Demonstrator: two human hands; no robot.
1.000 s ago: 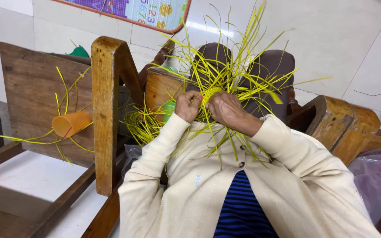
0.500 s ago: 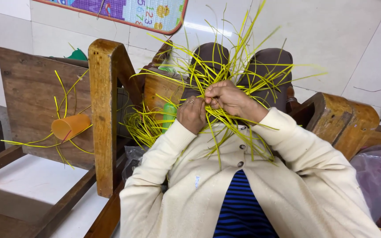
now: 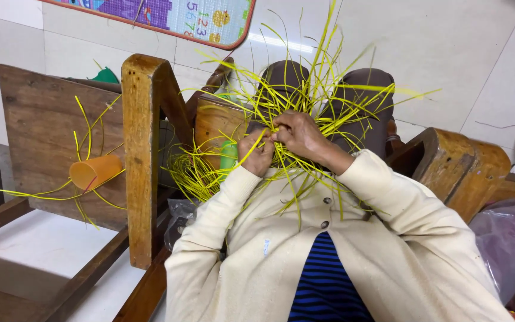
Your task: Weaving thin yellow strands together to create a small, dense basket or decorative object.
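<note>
Two hands meet at the centre of a loose bundle of yellow strips (image 3: 305, 113), held in front of my chest above my knees. My left hand (image 3: 256, 154) is curled shut, pinching a single strip that runs up and to the right toward my other hand; my right hand (image 3: 298, 135) is closed over the crossing point of the bundle, fingers folded down, wrist bent inward. Both forearms, in cream cardigan sleeves (image 3: 388, 197), converge from the elbows. Risk, as I judge it: the free ends fan out in every direction, so a strip may slip from the pinch and the crossing may spring apart; a hard pull could kink or split a thin strip. More strips trail left toward the wooden chair (image 3: 141, 161), where an orange cup (image 3: 93, 172) lies on its side, and could snag there.
</note>
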